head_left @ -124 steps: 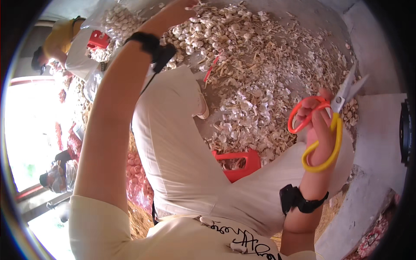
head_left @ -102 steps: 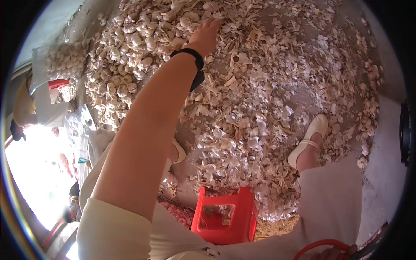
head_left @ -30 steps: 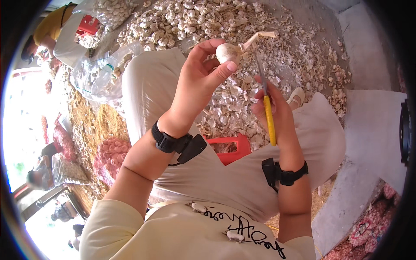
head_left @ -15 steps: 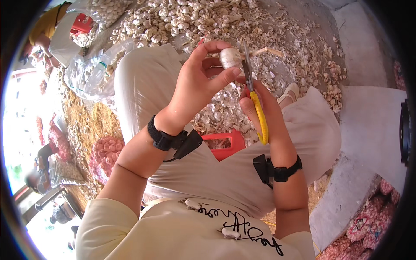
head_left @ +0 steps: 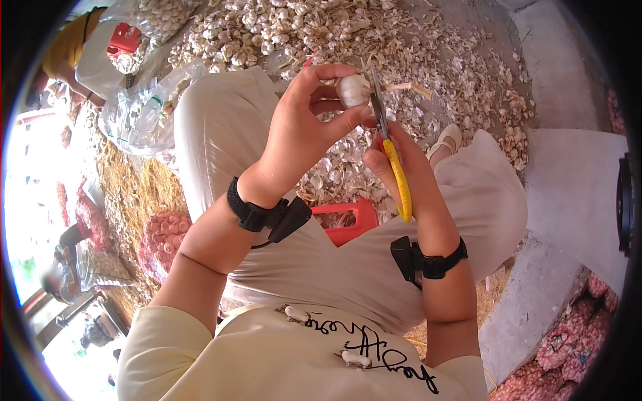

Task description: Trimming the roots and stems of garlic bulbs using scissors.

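Observation:
Between the thumb and fingers of my left hand [head_left: 304, 113] is a whitish garlic bulb [head_left: 353, 91], held sideways. Its dry stem [head_left: 409, 87] points to the right. My right hand [head_left: 404, 157] grips a pair of scissors [head_left: 397, 175] with yellow handles. The metal blades point away from me and lie across the stem, right beside the bulb. Whether the blades are fully closed is hard to make out. Some of my right fingers are hidden behind the handle.
Garlic bulbs [head_left: 294, 27] are heaped on the floor ahead, with loose skins scattered around. Between my legs is a red plastic object [head_left: 351, 224]. Clear plastic bags [head_left: 137, 120] lie to the left, near another person's arm [head_left: 70, 77]. Filled mesh sacks [head_left: 558, 347] stand at lower right.
Both hands, with the bulb and scissors, have shifted very slightly left. The stem tilts down a little more. The other person's arm at upper left has moved.

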